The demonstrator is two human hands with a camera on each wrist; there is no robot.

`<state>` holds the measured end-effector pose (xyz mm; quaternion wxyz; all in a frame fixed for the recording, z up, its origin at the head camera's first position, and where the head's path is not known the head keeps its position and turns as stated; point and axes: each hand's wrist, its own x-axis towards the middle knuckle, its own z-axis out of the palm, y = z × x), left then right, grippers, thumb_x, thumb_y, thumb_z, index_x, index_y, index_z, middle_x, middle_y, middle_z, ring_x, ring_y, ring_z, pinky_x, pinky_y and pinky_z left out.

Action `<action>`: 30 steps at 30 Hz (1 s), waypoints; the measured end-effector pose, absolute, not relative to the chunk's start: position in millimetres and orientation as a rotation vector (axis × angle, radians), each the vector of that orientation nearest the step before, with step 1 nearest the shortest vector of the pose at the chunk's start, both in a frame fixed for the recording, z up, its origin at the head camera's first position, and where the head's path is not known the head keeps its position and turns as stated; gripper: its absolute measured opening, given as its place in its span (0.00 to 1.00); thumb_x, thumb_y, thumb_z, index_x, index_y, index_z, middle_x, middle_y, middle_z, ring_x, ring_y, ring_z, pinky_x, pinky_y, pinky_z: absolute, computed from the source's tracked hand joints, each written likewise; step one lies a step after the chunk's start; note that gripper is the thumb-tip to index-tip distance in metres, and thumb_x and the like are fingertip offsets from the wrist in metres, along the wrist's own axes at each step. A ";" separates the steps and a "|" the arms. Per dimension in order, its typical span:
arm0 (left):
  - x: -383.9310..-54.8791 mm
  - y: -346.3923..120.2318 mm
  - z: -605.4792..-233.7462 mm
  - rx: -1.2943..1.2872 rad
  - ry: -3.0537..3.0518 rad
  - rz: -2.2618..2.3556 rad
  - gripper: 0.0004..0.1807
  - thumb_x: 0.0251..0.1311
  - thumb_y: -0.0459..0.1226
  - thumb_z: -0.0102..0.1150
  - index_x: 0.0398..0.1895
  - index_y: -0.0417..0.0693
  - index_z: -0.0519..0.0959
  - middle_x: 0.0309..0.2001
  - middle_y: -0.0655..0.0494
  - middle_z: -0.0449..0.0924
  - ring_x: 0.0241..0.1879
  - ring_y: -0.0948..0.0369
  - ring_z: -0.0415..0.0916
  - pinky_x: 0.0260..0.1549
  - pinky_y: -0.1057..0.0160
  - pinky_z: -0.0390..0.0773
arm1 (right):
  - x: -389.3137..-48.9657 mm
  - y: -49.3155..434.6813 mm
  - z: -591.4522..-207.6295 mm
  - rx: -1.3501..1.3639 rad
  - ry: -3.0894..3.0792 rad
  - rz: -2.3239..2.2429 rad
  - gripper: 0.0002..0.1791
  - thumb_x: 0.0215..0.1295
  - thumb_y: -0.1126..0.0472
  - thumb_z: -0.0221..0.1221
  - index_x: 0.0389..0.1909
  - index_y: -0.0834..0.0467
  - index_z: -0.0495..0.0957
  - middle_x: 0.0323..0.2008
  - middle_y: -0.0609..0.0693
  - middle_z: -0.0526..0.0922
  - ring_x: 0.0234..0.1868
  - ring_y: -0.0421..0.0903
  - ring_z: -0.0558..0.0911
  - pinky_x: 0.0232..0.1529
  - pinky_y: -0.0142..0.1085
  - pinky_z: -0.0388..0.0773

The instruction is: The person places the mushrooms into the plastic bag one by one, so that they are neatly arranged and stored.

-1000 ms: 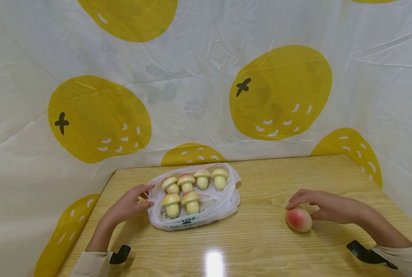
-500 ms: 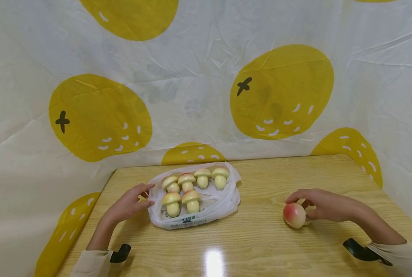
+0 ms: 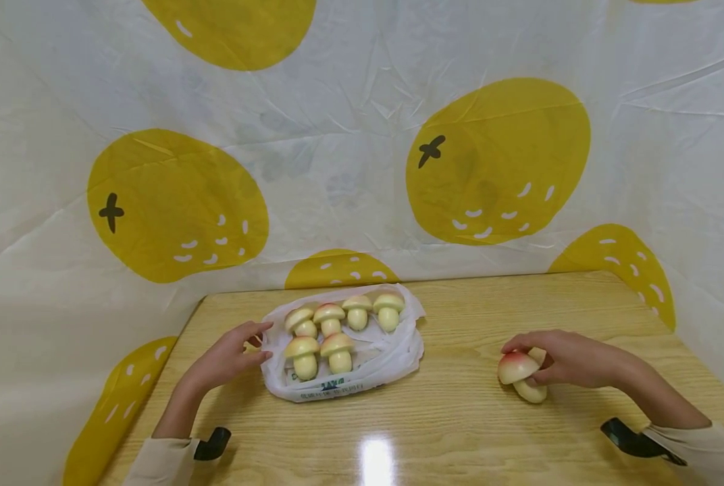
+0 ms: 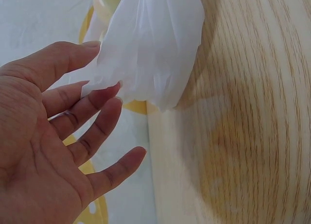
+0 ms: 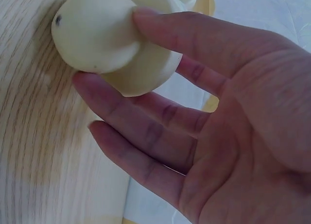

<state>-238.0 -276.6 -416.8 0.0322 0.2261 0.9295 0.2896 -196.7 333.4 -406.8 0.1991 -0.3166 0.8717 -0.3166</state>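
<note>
In the head view my right hand (image 3: 569, 358) grips a toy mushroom (image 3: 518, 368) by its cap and stem; its cap is cream with a red blush. The right wrist view shows the thumb on the mushroom (image 5: 97, 34) and a finger under its rounded pale stem, which has a dark spot at the end. My left hand (image 3: 228, 354) is at the left side of a white plastic bag (image 3: 392, 368), thumb and fingers spread apart. In the left wrist view, the left fingers (image 4: 99, 127) touch the hanging edge of the bag (image 4: 150, 49), which covers part of one finger.
Several like mushrooms (image 3: 340, 354) lie in two rows inside the bag-lined container, with printed green letters on its front. The wooden table (image 3: 447, 432) runs back to a white cloth (image 3: 338, 189) printed with yellow fruit.
My right hand has turned the mushroom: its red cap, which faced the camera, now points up and left, and the stem shows below. The left hand stays at the bag.
</note>
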 end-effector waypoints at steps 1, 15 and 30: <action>-238.0 -276.7 -416.7 0.698 2.862 0.889 0.32 0.68 0.41 0.65 0.69 0.33 0.70 0.48 0.53 0.77 0.50 0.52 0.75 0.48 0.46 0.74 | -196.9 333.5 -407.0 -0.892 2.432 -0.889 0.30 0.69 0.51 0.65 0.66 0.62 0.73 0.59 0.55 0.80 0.49 0.38 0.82 0.43 0.35 0.81; -237.0 -275.1 -415.2 0.687 2.856 0.891 0.32 0.67 0.41 0.65 0.69 0.33 0.71 0.50 0.50 0.78 0.50 0.51 0.76 0.49 0.43 0.74 | -196.4 335.3 -410.7 -0.869 2.305 -1.017 0.31 0.71 0.55 0.63 0.68 0.67 0.68 0.60 0.61 0.77 0.55 0.32 0.77 0.46 0.34 0.81; -236.6 -274.7 -413.8 0.670 2.853 0.895 0.31 0.68 0.41 0.65 0.69 0.34 0.71 0.50 0.52 0.78 0.51 0.50 0.75 0.49 0.45 0.74 | -193.8 330.9 -414.5 -0.778 2.251 -1.146 0.29 0.71 0.61 0.62 0.69 0.66 0.67 0.57 0.61 0.75 0.52 0.38 0.79 0.46 0.32 0.78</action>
